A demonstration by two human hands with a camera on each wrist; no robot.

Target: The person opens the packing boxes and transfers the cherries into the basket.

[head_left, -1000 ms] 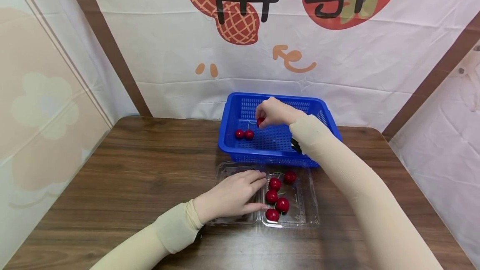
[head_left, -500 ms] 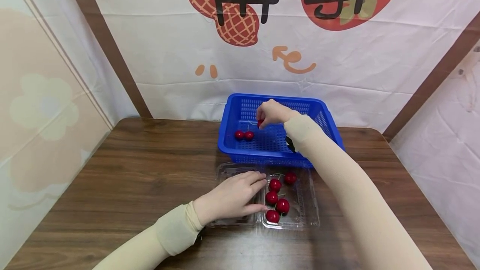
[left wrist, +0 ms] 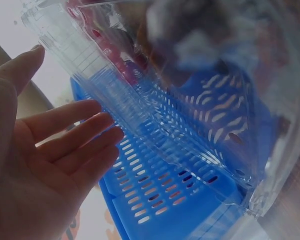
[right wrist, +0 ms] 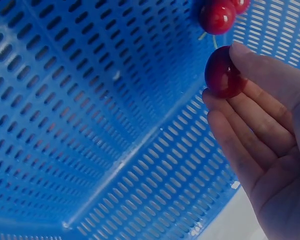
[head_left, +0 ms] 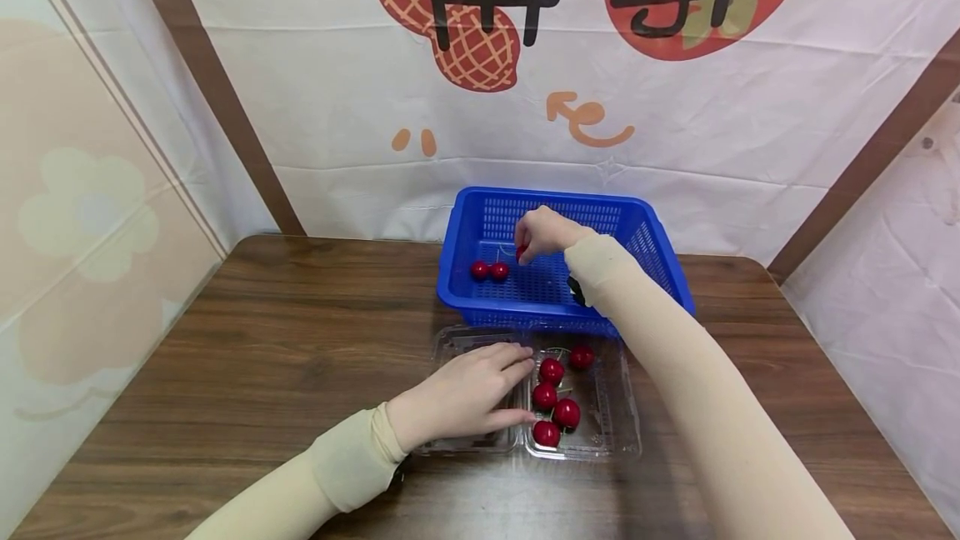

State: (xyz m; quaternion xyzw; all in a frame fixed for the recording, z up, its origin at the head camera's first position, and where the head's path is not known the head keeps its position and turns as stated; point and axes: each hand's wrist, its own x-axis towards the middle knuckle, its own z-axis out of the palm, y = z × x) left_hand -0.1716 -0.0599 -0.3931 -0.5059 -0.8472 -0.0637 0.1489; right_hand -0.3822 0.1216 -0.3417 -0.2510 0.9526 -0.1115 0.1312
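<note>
Since the earlier frames, the right hand point(head_left: 546, 233) has lowered slightly inside the blue basket point(head_left: 652, 227), at the desk's far edge, pinching one cherry point(right wrist: 223, 78) between thumb and fingertips. Two cherries point(head_left: 488, 270) already lie on the basket floor. Left hand point(head_left: 457, 397), fingers spread flat, rests on the clear clamshell box point(head_left: 622, 432) near the front edge. Five cherries point(head_left: 555, 394) remain there; transfer appears under halfway.

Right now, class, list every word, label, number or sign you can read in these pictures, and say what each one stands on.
Backdrop cloth: two large black brush-drawn characters, cut off at the top edge, so not readable.
Backdrop cloth: an orange curved arrow, a sign and not text.
Blue basket, clear plastic box, table: no lettering visible.
</note>
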